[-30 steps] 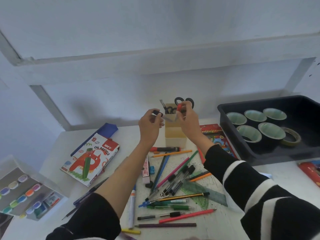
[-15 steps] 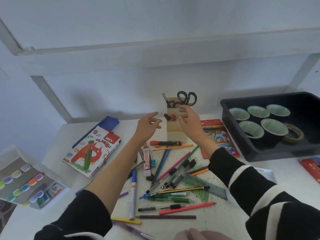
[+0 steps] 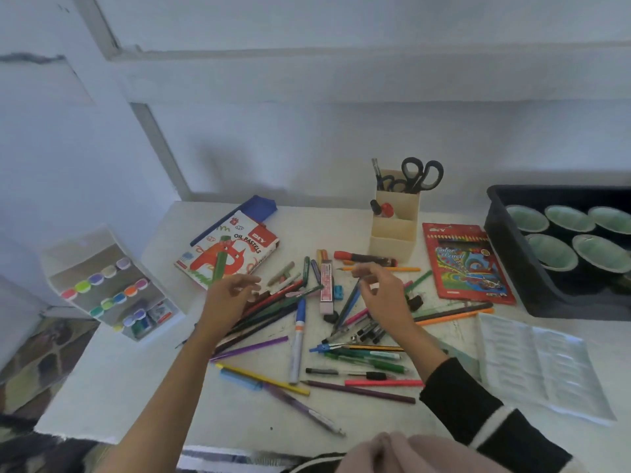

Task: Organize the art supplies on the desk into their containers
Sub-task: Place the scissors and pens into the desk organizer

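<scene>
The left hand (image 3: 229, 298) and right hand (image 3: 384, 297) hovered apart, empty, fingers loosely spread, over the multicoloured pens and pencils (image 3: 299, 331) heaped mid-way across the desk (image 3: 136, 377). Most slanted toward the far right, where the beige pen holder (image 3: 392, 233) stood, nearer the right hand

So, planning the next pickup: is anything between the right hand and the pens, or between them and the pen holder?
Nothing visible. The right hand hovers above the pens; the pen holder stands clear beyond them.
</scene>
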Tool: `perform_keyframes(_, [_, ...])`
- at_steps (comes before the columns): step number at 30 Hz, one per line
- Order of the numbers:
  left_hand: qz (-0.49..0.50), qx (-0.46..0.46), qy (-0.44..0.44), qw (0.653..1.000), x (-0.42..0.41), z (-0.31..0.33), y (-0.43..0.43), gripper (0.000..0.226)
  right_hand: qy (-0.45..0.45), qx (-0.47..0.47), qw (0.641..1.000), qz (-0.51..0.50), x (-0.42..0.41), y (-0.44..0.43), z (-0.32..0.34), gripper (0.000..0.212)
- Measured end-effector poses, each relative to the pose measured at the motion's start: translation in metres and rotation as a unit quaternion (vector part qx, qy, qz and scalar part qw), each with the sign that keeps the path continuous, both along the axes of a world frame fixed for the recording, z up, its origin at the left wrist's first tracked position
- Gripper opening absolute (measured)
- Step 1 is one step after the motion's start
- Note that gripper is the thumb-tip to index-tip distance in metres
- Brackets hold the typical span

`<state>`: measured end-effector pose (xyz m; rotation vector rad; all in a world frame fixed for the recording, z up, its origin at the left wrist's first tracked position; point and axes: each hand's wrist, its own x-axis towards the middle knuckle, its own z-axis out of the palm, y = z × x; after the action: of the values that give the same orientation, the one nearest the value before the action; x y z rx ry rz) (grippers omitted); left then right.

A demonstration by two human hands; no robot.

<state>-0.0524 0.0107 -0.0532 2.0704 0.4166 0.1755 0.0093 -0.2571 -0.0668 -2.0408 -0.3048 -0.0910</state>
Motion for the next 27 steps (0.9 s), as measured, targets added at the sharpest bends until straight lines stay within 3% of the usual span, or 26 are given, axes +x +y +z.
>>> perform_keyframes(4, [0.069,0.069,-0.031,0.995,-0.039,-0.016,0.019,0.024,0.023,-0.008,0.999,0.027,-0.017,0.017,-0.008,0.021])
perform_keyframes(11, [0.037,0.249,-0.126,0.959,-0.080,-0.056,0.034,0.028,-0.004,-0.083,0.991,0.104,-0.046,0.045,-0.020,0.021])
perform_keyframes(21, [0.008,0.291,-0.048,0.956,-0.101,-0.071,0.038,0.049,-0.147,-0.244,0.951,0.122,-0.073,0.054,-0.049,0.014])
perform_keyframes(27, [-0.019,0.325,-0.011,0.945,-0.099,-0.073,0.039,0.059,-0.156,-0.265,0.946,0.105,-0.075,0.057,-0.049,0.012])
